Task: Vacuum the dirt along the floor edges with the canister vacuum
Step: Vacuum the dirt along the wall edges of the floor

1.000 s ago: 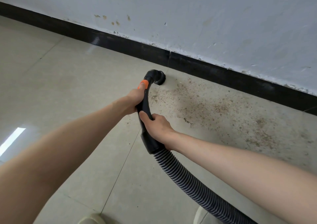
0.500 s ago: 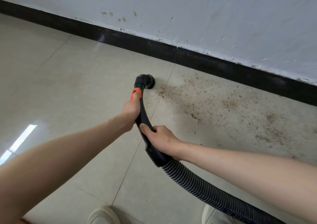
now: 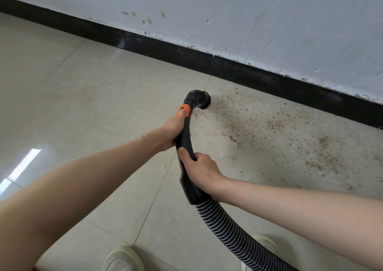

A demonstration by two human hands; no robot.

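Note:
The black curved vacuum handle (image 3: 183, 144) runs from a ribbed grey hose (image 3: 232, 233) up to a round brush nozzle (image 3: 202, 101) resting on the tile floor. My left hand (image 3: 172, 130) grips the upper handle, thumb on its orange button (image 3: 183, 110). Lower down, my right hand (image 3: 202, 171) grips the handle just above the hose cuff. Brown dirt (image 3: 275, 129) is spread over the tiles to the right of the nozzle, up to the black baseboard (image 3: 269, 80).
A scuffed white wall (image 3: 248, 17) rises above the baseboard. Pale glossy floor tiles (image 3: 72, 96) stretch to the left. My two light shoes (image 3: 122, 258) show at the bottom edge, with the hose trailing off bottom right past the right shoe (image 3: 267, 243).
The nozzle pulled back from the baseboard toward me, then shifted right to the left edge of the dirt patch. Both hands kept their grip on the handle.

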